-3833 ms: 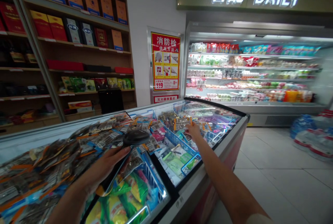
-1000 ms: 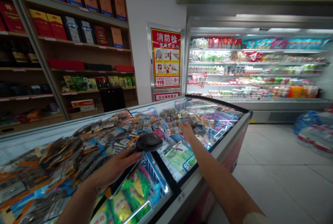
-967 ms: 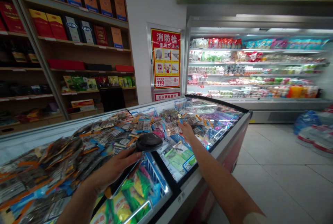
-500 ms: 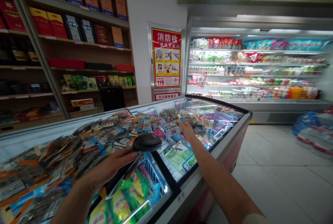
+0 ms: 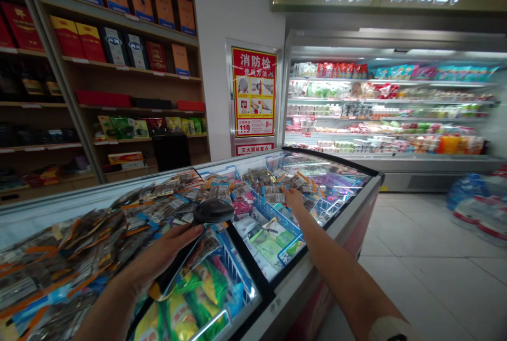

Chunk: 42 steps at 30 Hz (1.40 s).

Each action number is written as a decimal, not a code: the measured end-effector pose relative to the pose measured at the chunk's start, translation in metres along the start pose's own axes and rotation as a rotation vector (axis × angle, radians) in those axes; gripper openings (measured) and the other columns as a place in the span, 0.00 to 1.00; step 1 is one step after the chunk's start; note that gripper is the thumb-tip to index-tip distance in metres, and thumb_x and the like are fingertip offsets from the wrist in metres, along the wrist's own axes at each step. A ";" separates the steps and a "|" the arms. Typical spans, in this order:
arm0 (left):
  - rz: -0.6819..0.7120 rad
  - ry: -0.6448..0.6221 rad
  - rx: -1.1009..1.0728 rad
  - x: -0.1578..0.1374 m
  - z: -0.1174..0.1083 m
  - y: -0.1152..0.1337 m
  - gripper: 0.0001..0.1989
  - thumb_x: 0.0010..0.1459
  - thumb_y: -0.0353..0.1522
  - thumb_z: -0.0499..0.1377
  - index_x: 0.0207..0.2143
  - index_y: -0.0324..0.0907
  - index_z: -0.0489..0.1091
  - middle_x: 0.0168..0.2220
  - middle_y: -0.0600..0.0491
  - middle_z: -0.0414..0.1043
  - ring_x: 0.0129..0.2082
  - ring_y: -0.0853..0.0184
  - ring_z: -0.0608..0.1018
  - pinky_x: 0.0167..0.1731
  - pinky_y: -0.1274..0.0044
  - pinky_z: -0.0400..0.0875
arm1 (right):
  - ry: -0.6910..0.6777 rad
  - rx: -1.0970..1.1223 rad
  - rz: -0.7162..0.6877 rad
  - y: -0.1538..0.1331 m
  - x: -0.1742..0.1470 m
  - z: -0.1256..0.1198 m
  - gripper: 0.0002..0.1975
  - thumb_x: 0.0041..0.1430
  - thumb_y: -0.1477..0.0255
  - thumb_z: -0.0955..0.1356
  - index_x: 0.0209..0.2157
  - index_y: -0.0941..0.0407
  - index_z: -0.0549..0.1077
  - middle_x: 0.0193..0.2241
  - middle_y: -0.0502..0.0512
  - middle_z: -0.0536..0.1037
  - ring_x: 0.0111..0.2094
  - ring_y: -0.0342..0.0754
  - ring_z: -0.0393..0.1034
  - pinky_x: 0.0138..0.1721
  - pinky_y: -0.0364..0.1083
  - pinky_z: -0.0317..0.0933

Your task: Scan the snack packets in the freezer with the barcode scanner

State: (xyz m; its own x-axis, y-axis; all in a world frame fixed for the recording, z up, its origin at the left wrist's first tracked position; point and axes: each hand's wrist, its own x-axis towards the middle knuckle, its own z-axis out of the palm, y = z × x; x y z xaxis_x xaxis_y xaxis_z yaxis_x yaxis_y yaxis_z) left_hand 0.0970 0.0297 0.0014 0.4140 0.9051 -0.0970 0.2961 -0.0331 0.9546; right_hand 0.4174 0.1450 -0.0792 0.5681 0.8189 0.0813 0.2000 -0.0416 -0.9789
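On the left, a big heap of small packets [image 5: 99, 240] lies on the glass top of the freezer [image 5: 354, 211]. Next comes the left hand [image 5: 170, 251]. Its fingers are curled around the handle of a black scanner [image 5: 214, 210]. The handle slants up and to the right, away from the person, and the round head sits at the top end. A bit of another packet [image 5: 208, 246] shows just under the head; I can't tell if the left hand touches it. Yellow and green bags [image 5: 180, 312] lie below, under the glass.

Farther right is one flat packet [image 5: 273, 194]. It is to the right of the scanner head and a bit farther away, with a gap between them. Its long side runs mostly sideways. The right hand [image 5: 293, 201] is nearer to it and pinches its right end. I can't tell if the packet also rests on the glass.
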 end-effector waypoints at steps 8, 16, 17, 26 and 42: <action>-0.047 0.089 0.013 -0.001 -0.004 0.000 0.20 0.45 0.49 0.52 0.19 0.41 0.62 0.16 0.57 0.62 0.17 0.72 0.63 0.21 0.78 0.56 | 0.227 -0.378 -0.101 0.011 0.044 -0.042 0.13 0.49 0.66 0.62 0.24 0.59 0.74 0.23 0.61 0.74 0.33 0.55 0.69 0.32 0.47 0.59; -0.069 0.115 0.037 -0.005 -0.012 0.002 0.19 0.45 0.47 0.53 0.19 0.39 0.64 0.15 0.57 0.62 0.17 0.72 0.62 0.20 0.79 0.54 | 0.284 -0.569 -0.325 -0.021 0.033 -0.038 0.17 0.49 0.74 0.62 0.43 0.62 0.69 0.44 0.68 0.69 0.49 0.58 0.59 0.46 0.51 0.52; -0.076 0.127 0.032 -0.006 -0.013 0.001 0.19 0.44 0.47 0.54 0.20 0.39 0.64 0.15 0.58 0.62 0.17 0.72 0.63 0.20 0.79 0.55 | 0.247 -0.578 -0.370 -0.025 0.027 -0.028 0.17 0.50 0.74 0.61 0.43 0.62 0.69 0.44 0.66 0.69 0.50 0.57 0.59 0.48 0.51 0.50; -0.215 0.294 -0.004 -0.005 -0.036 -0.008 0.21 0.42 0.49 0.56 0.23 0.38 0.64 0.18 0.56 0.65 0.19 0.70 0.67 0.20 0.79 0.58 | -0.271 -0.598 -0.556 -0.042 -0.038 0.088 0.12 0.52 0.70 0.62 0.34 0.56 0.75 0.35 0.56 0.76 0.39 0.49 0.69 0.40 0.44 0.58; -0.221 0.281 0.055 -0.008 -0.031 -0.004 0.24 0.40 0.52 0.54 0.22 0.39 0.63 0.16 0.57 0.63 0.18 0.72 0.65 0.20 0.79 0.57 | -0.337 -0.631 -0.391 -0.034 -0.043 0.121 0.20 0.46 0.73 0.66 0.45 0.55 0.69 0.37 0.54 0.76 0.38 0.48 0.70 0.35 0.42 0.62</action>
State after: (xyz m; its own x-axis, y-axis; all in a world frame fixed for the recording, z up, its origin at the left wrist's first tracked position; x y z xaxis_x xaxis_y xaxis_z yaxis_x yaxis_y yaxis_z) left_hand 0.0657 0.0360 0.0073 0.0841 0.9738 -0.2111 0.4013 0.1608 0.9017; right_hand 0.2895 0.1809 -0.0720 0.1140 0.9650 0.2360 0.8035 0.0502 -0.5932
